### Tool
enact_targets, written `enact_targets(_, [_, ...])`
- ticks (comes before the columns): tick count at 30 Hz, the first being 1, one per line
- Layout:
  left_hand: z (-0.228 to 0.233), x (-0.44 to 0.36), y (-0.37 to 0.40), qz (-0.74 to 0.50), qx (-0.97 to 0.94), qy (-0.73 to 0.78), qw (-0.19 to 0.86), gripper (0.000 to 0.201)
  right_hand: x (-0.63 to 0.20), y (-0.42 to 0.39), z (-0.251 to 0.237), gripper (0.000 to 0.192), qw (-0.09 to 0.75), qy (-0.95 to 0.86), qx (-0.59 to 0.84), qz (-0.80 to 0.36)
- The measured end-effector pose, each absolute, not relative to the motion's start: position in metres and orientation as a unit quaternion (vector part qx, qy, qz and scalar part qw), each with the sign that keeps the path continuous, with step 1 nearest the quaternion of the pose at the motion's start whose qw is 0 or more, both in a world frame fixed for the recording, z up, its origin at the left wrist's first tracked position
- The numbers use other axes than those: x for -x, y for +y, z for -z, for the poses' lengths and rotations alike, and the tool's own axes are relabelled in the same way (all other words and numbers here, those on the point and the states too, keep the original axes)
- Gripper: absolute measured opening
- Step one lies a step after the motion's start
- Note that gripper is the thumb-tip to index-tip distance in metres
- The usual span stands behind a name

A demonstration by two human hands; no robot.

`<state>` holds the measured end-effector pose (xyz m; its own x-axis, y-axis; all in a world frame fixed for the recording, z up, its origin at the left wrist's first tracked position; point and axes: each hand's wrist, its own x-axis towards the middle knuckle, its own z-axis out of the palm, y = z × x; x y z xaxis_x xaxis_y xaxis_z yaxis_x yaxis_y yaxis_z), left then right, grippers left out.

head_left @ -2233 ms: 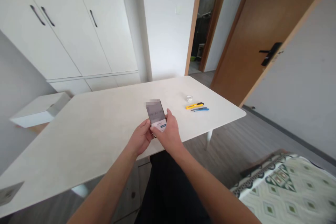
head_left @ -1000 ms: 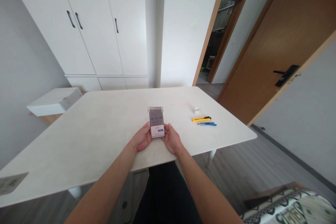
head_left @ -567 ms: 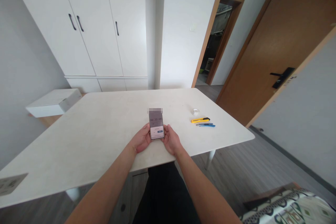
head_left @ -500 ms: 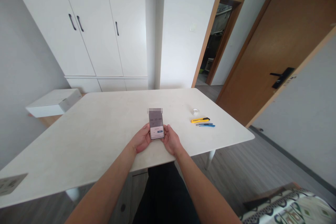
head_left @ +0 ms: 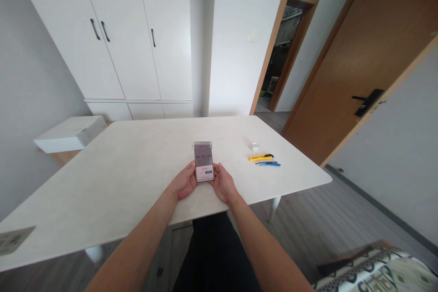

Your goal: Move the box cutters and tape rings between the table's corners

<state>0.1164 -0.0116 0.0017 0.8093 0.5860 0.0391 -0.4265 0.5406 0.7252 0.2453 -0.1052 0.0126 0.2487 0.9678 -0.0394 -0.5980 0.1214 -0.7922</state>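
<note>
A smartphone (head_left: 204,164) with its screen lit is held upright over the near edge of a white table (head_left: 130,178). My left hand (head_left: 185,183) grips its lower left side and my right hand (head_left: 222,182) grips its lower right side. To the right on the table lie a yellow utility knife (head_left: 260,157), a blue pen (head_left: 268,164) and a small roll of clear tape (head_left: 254,146).
White wardrobe doors (head_left: 130,36) fill the wall behind the table. A white box (head_left: 70,133) sits on a low stand at the left. A brown door (head_left: 359,64) stands open at the right, and a patterned bed cover (head_left: 379,271) shows at the lower right.
The view tilted and settled since 2.2 s ago. My right thumb came off the screen, and both hands now hold the phone still by its lower edges.
</note>
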Motion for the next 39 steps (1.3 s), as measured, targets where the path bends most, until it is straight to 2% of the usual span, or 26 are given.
enact_targets(39, [-0.0033,-0.1160,-0.0122,-0.289,-0.385,0.118,0.868,0.035,-0.2462,-0.1043,-0.0102,0.038,0.709,-0.247,0.345,-0.562])
